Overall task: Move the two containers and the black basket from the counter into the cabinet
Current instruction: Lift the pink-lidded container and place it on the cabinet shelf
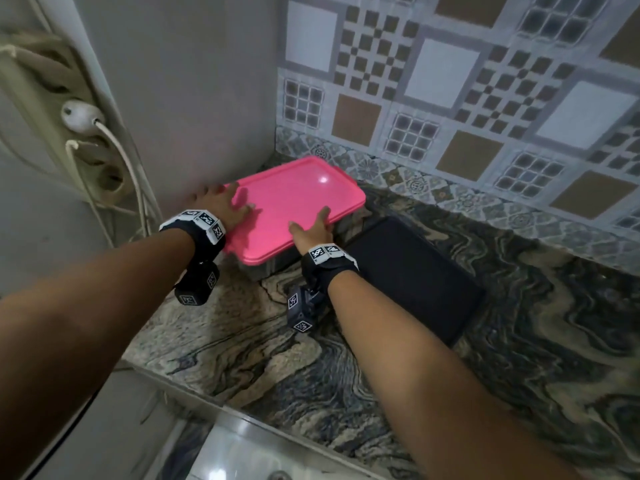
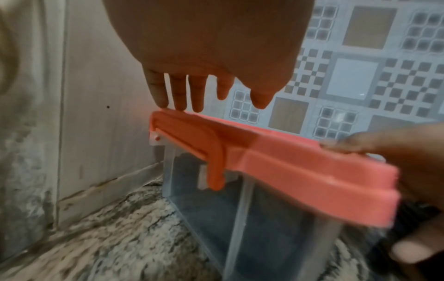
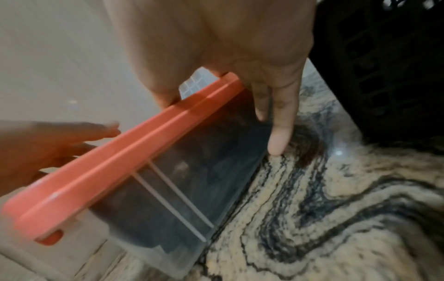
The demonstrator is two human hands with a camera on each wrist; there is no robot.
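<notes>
Head view: I have both hands on the pink-lidded container (image 1: 294, 206), which sits on the marbled counter (image 1: 519, 341) in the far left corner.

My left hand (image 1: 221, 206) lies on the lid's left edge beside the grey side panel (image 1: 180, 98), fingers straight and spread, tips touching the rim in the left wrist view. My right hand (image 1: 313, 230) takes the lid's near right edge, thumb on top and fingers straight down the clear wall; I see no curl round it. Just right of the container sits the black basket (image 1: 415, 278), also on the counter, close to my right wrist. Patterned tiles (image 1: 485, 98) back the counter, and white cables (image 1: 114, 161) hang at far left.
</notes>
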